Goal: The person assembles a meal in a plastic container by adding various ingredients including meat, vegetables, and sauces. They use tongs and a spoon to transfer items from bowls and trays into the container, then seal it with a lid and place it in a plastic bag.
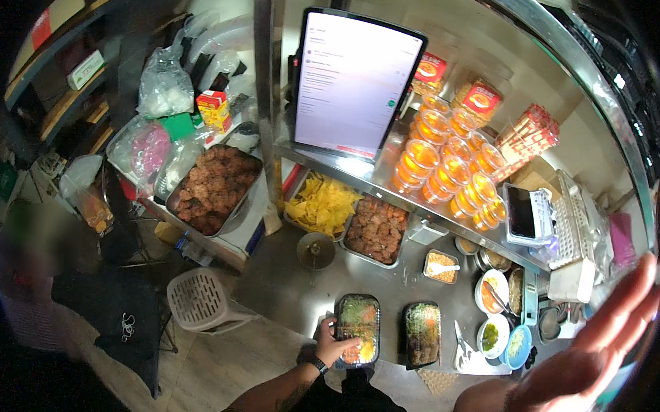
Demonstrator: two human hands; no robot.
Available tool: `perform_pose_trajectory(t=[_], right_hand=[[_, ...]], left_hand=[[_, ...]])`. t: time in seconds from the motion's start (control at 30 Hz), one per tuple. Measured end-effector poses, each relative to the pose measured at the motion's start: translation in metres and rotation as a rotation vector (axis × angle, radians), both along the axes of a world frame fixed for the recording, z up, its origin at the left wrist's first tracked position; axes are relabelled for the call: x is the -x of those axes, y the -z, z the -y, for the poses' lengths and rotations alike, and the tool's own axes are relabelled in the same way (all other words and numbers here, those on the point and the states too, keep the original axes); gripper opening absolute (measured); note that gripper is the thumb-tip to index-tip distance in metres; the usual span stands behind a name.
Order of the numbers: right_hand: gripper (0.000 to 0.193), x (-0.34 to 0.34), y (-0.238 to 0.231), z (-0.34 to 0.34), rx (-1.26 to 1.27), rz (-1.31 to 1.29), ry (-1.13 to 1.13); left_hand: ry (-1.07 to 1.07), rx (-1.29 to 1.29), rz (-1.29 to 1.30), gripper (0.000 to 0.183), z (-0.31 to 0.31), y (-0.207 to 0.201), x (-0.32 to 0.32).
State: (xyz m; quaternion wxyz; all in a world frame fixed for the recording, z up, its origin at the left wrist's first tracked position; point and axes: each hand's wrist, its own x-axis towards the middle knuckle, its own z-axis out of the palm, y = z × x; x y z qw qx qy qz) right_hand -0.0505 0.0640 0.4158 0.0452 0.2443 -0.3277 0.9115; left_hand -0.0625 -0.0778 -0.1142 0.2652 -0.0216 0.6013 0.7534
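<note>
My left hand [332, 349] grips the left side of a black takeaway food container [359, 310] at the counter's near edge, thumb across its top. Greens, orange shreds and yellow pieces show inside it. A second black food container [421, 334], with greens, orange shreds and dark meat, sits to its right, apart from my hands. My right hand [588, 364] is raised large at the lower right, fingers stretched out, holding nothing. Scissors [462, 347] lie near a white bowl of chopped greens [493, 337] and a blue bowl [517, 345].
Behind the containers stand trays of yellow chips [319, 205] and browned meat [375, 234]. A bowl with tongs [490, 292] is at right. The shelf above carries a lit tablet [356, 86] and stacked orange-filled cups [450, 163]. A white stool [197, 299] stands left of the counter.
</note>
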Motion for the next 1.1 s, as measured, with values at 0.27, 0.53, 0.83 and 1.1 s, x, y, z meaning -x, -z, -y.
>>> perform_pose_trajectory(t=[0.27,0.53,0.83,1.1], right_hand=[[0.043,-0.047,0.021,0.005,-0.168,0.008,0.234],[0.033,-0.094,0.025,-0.022,-0.326,-0.002,0.449],[0.032,-0.188,0.163,-0.126,-1.707,0.474,0.429],[0.019,-0.119,0.036,-0.395,-1.599,0.424,1.704]], left_hand=[[0.027,0.265,-0.112,0.074,-0.031,0.001,0.011],[0.130,0.472,-0.377,0.087,-0.042,-0.034,0.024],[0.638,0.480,-0.220,0.064,0.096,-0.016,-0.039],[0.722,0.718,-0.019,0.062,0.048,-0.058,-0.026]])
